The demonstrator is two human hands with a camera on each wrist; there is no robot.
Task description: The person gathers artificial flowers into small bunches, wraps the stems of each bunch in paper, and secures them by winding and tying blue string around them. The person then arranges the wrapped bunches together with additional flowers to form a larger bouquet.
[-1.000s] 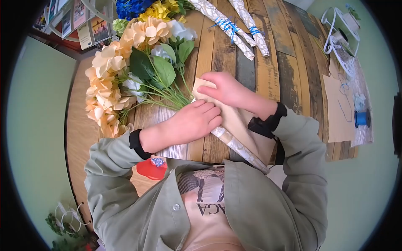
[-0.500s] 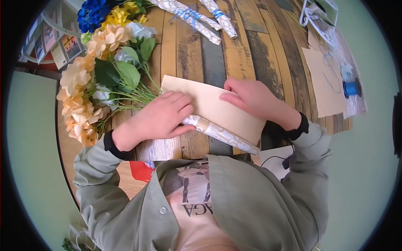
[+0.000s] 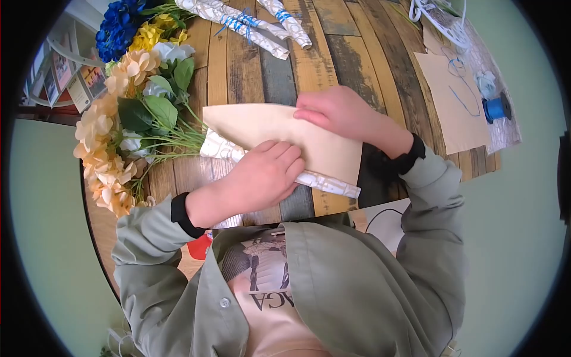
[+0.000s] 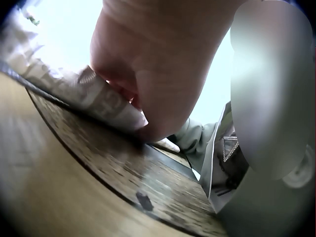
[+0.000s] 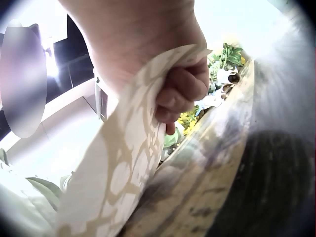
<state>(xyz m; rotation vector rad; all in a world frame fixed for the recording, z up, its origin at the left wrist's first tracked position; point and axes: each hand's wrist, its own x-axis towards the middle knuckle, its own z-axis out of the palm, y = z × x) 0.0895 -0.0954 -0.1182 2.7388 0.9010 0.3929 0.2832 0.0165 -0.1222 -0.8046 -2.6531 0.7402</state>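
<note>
A sheet of wrapping paper (image 3: 267, 125), plain tan inside and white-patterned outside, wraps the stems of the peach and white flowers (image 3: 137, 143). The left hand (image 3: 259, 175) grips the patterned roll along the paper's near edge; the left wrist view shows its thumb against the roll (image 4: 106, 101). Pinched between the thumb and fingers of the right hand (image 3: 342, 116) is the far edge of the sheet, lifted off the table. In the right wrist view curled fingers (image 5: 175, 96) hold the patterned paper (image 5: 128, 148). Stems inside the paper are hidden.
Wrapped bundles (image 3: 238, 24) tied with blue string lie at the table's far side. Blue flowers (image 3: 119, 30) and yellow ones are at the far left. On the right are a brown sheet (image 3: 449, 101), a blue spool (image 3: 495, 109) and a white wire stand (image 3: 443, 24).
The left hand has moved right along the roll, leaving its flower end uncovered. The right hand has shifted along the far edge, and the sheet is spread wider than a second ago.
</note>
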